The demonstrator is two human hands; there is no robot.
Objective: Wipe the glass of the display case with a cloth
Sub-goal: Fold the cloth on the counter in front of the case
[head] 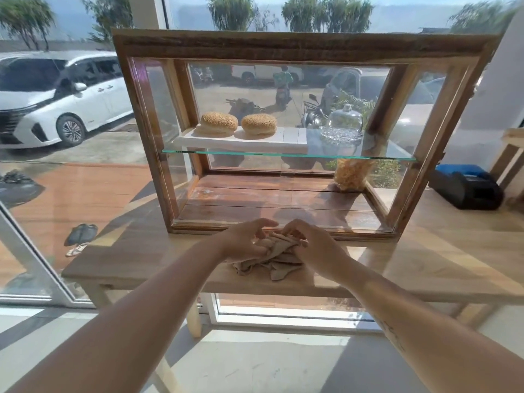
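Observation:
A wooden display case [297, 48] with glass panes stands on a light wooden table [442, 259], in front of a big window. Its front glass [283, 199] faces me. Just below the case's bottom edge lies a crumpled beige cloth [279, 265] on the table. My left hand [243, 242] and my right hand [314, 245] both have their fingers closed on the cloth's top folds, side by side and almost touching. Most of the cloth rests on the tabletop.
Inside the case a glass shelf [226, 152] carries a white board with two sesame buns [219, 123] and a glass dome [344, 123]; a jar of snacks [351, 174] stands below. A black and blue device [465, 187] sits right of the case. A white car [56, 97] is parked outside.

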